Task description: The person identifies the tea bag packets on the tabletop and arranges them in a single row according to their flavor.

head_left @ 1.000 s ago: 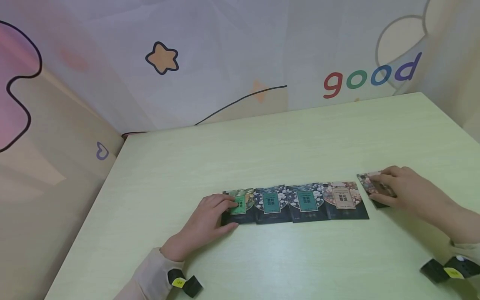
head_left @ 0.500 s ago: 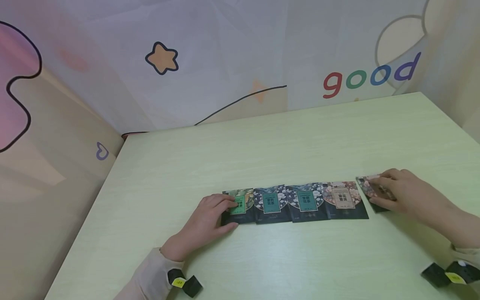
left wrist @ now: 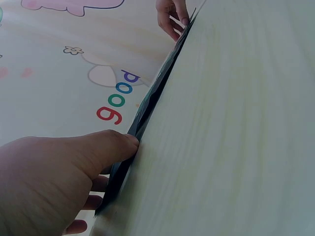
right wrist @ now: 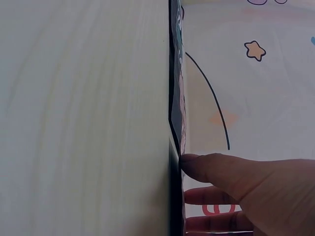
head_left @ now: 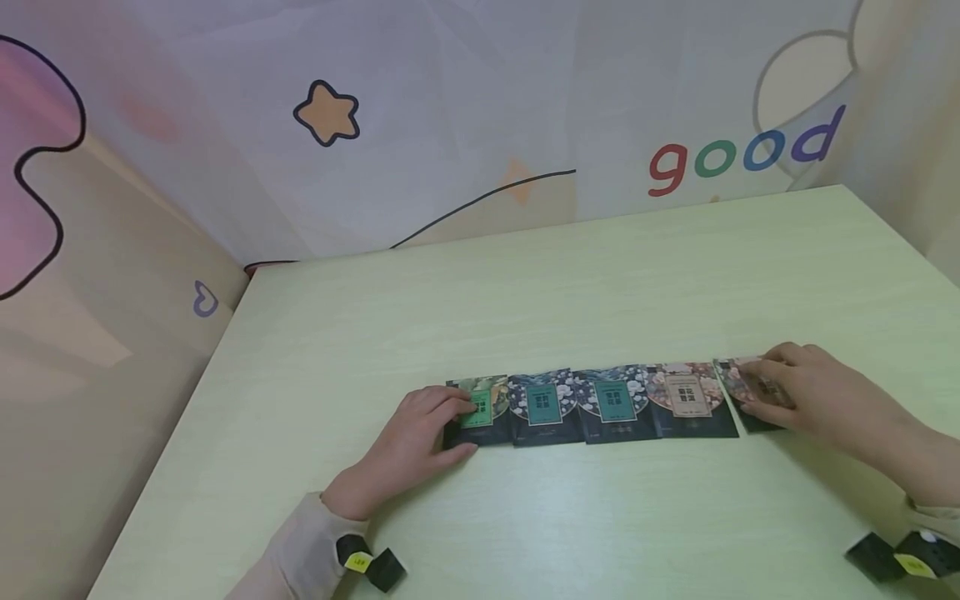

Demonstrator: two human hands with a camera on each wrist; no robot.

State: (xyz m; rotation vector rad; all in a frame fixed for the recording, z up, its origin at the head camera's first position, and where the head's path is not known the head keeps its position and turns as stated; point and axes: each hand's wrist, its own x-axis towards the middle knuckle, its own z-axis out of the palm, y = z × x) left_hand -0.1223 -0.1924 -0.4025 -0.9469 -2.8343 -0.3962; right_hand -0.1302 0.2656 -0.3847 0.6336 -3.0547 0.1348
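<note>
A row of flat printed packets lies on the table in the head view. My left hand (head_left: 408,442) rests on the green packet (head_left: 487,429) at the row's left end, with its thumb at the near edge. Beside it lie two navy floral packets, one (head_left: 542,429) overlapping the other (head_left: 617,429), then a pink floral packet (head_left: 688,425). My right hand (head_left: 828,400) presses its fingertips and thumb onto another pink floral packet (head_left: 731,379) at the right end, covering much of it. That packet sits slightly tilted, close beside its neighbour. In the right wrist view, the thumb (right wrist: 197,166) touches its surface.
The pale wooden table (head_left: 525,525) extends around the row. Behind it hangs a printed cloth backdrop (head_left: 450,117) with a star and the word "good". A black device (head_left: 371,562) is strapped on the left wrist, another (head_left: 892,557) on the right.
My right hand has slid its pink floral packet slightly towards me, bringing it closer into line with the row. My left hand and the other packets have stayed in place.
</note>
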